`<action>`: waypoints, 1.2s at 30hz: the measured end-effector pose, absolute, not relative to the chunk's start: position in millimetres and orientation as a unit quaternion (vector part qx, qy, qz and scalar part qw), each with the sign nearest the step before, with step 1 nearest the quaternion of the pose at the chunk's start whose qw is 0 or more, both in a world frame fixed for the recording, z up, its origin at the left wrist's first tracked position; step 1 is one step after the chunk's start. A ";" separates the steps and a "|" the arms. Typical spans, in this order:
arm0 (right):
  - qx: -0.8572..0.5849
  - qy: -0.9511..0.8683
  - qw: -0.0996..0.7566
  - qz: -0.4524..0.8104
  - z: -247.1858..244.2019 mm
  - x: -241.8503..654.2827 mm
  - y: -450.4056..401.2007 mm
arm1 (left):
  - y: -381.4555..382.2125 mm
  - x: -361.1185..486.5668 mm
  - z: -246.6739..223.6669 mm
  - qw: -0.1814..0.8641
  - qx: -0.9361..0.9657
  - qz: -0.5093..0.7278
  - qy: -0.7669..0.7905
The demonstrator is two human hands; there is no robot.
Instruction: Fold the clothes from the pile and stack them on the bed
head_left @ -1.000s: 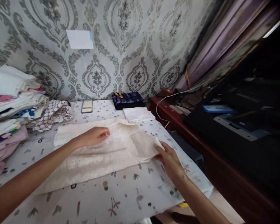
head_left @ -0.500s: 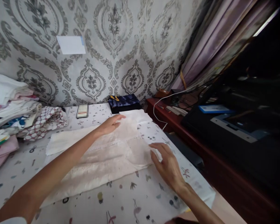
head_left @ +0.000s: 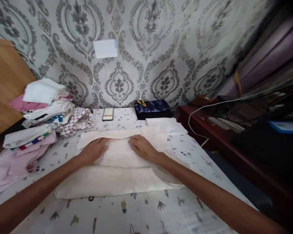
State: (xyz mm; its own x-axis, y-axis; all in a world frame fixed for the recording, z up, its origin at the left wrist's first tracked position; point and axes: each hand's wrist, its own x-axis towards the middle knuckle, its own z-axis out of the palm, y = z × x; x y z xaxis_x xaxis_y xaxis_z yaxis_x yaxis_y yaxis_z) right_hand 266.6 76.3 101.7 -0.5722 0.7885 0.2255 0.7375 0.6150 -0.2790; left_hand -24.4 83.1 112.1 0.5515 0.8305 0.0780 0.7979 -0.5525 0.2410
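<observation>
A cream-coloured cloth garment [head_left: 107, 180] lies spread on the patterned bedsheet in front of me, with creases and layered folds. My left hand [head_left: 94, 151] is at the far fold, its fingers partly hidden by the raised edge and its thumb on the near side. Closer to the middle of that same fold, my right hand [head_left: 143, 148] has its fingers bent onto the cloth. Both hands appear to grip the fold, though the fingertips are partly covered. A white cloth piece [head_left: 173, 126] extends at the garment's far right corner.
A pile of folded clothes [head_left: 48, 107] stands at the left, beside a wooden panel [head_left: 7, 78]. Dark folded clothing [head_left: 153, 110] and a small phone-like object [head_left: 107, 114] lie near the wall. A dark red desk [head_left: 192, 120] with a white cable [head_left: 189, 122] borders the right side.
My view has turned left. My right hand has moved from the garment's right end to its far fold, and my left hand has come back leftward along it.
</observation>
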 end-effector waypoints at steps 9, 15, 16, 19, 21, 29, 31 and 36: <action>-0.506 -0.850 0.127 0.076 82.8 259.3 135.1 | 155.6 -27.0 97.2 0.000 0.850 0.084 0.520; -0.534 -0.838 0.097 0.057 70.0 266.5 145.4 | 168.1 -36.0 78.9 -0.015 0.821 0.030 0.570; -0.540 -0.834 0.096 0.050 68.9 268.3 145.5 | 167.9 -37.5 77.9 -0.025 0.818 0.032 0.574; -0.564 -0.819 0.100 0.033 67.2 272.5 144.7 | 165.8 -38.6 76.9 -0.044 0.801 0.034 0.595; -0.571 -0.814 0.103 0.026 67.0 273.9 144.1 | 164.1 -37.0 77.8 -0.046 0.796 0.033 0.603; -0.567 -0.818 0.099 0.015 68.9 275.0 141.8 | 162.4 -65.7 107.3 -0.031 0.797 0.112 0.593; -0.566 -0.818 0.098 0.009 70.6 273.6 141.3 | 164.0 -85.0 116.7 -0.040 0.768 0.120 0.628; -0.504 -0.855 0.121 0.008 83.1 240.3 148.0 | 166.9 -117.5 119.0 -0.017 0.767 0.102 0.633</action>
